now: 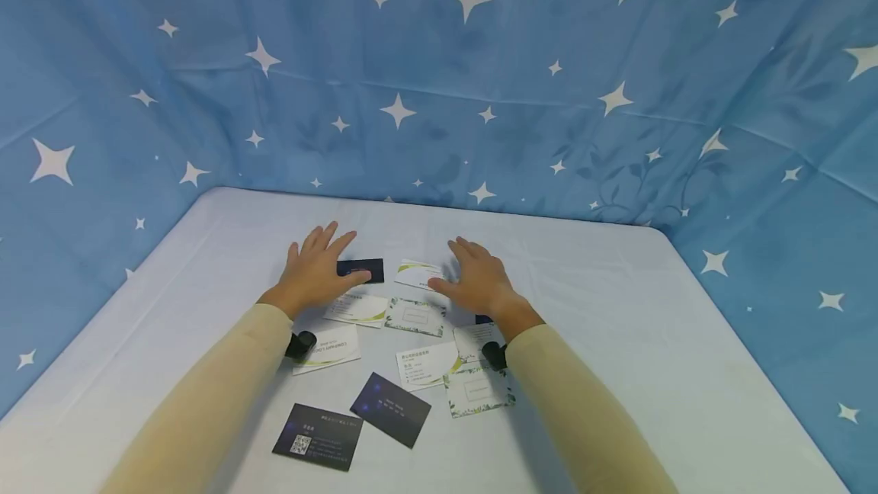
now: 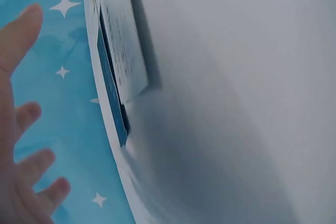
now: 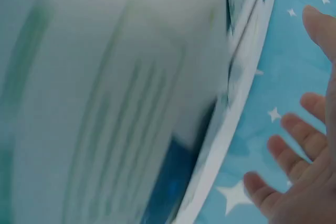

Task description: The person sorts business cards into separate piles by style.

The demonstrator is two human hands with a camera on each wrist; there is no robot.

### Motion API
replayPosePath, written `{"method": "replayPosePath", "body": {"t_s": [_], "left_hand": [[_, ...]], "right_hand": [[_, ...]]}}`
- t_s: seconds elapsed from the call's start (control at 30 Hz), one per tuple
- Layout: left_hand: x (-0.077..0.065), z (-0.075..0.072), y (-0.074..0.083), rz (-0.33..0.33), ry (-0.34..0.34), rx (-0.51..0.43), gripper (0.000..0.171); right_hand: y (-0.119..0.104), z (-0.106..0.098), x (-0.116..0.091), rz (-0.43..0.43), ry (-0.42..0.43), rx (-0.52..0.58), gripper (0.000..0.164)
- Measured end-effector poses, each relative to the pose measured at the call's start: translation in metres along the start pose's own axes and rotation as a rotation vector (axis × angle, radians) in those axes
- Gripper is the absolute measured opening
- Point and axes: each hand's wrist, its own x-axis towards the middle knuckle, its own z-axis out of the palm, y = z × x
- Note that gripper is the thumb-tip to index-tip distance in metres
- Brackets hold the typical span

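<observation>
Both hands hover over business cards spread on a white table. My left hand [image 1: 317,269], fingers spread, is over the upper left of the cards, nearest a dark card [image 1: 373,269] that it partly covers. Opposite it, my right hand [image 1: 476,277] has its fingers extended beside a white card with a green edge [image 1: 414,273]. Between and below the hands lie a leaf-bordered card [image 1: 415,316] and a white card [image 1: 360,308]. In the left wrist view, the fingers [image 2: 23,35] are apart and empty. The right wrist view shows spread fingers [image 3: 302,135], likewise holding nothing.
Nearer the front lie two dark cards, one with a QR code [image 1: 318,437] and one tilted [image 1: 391,408]. White cards [image 1: 427,364] overlap a leaf-bordered card [image 1: 479,391] under the right forearm. A blue starry curtain [image 1: 439,75] hangs behind the white table [image 1: 617,311].
</observation>
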Motion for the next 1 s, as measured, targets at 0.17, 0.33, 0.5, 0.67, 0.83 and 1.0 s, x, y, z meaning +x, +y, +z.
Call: {"method": "replayPosePath", "body": {"t_s": [0.17,0.33,0.5,0.67,0.83,1.0], "left_hand": [[-0.001,-0.003,-0.006,0.055,0.03,-0.001,0.084],[-0.001,-0.004,-0.013,0.067,0.035,-0.02,0.073],[-0.001,-0.003,-0.02,0.028,0.016,-0.101,0.06],[-0.001,-0.004,-0.027,-0.045,-0.033,-0.192,0.056],[0.003,-0.006,-0.033,-0.099,-0.105,-0.193,0.061],[0.008,-0.009,-0.037,-0.088,-0.179,-0.163,0.063]], "right_hand": [[-0.014,0.009,0.011,-0.079,-0.016,0.105,0.074],[-0.026,0.014,0.021,-0.13,-0.057,0.126,0.069],[-0.036,0.017,0.035,-0.146,-0.09,0.089,0.063],[-0.045,0.024,0.048,-0.13,-0.141,0.073,0.062],[-0.055,0.026,0.058,-0.096,-0.157,0.078,0.062],[-0.062,0.028,0.066,-0.065,-0.189,0.067,0.065]]}}
